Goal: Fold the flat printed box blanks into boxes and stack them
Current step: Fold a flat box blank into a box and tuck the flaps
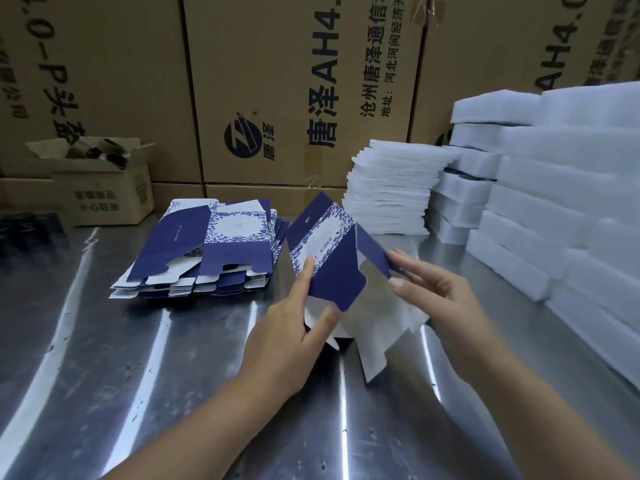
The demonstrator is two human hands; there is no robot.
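Above the table (138, 358), the left hand (298, 323) grips a half-opened blank (332, 258) and the right hand (440, 299) pinches its flap (372, 249); next, squaring and tucking probably follow.

Dim, bluish light; streaky glare on steel table (138, 375); wide-angle bending at edges.

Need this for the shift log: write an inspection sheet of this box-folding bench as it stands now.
Surface: metal table, shiny, scuffed, dark specks.
Job's things: one blank, partly opened, held above the table; pile of flat blanks lying left of it.
Clutter: small open carton with dark items, back left; white sheets stacked at back; white blocks piled right.
Grippers: left hand grips the blank's printed panel; right hand pinches a blue flap.
Cables: nothing seen.
Surroundings: large printed cartons walled behind.
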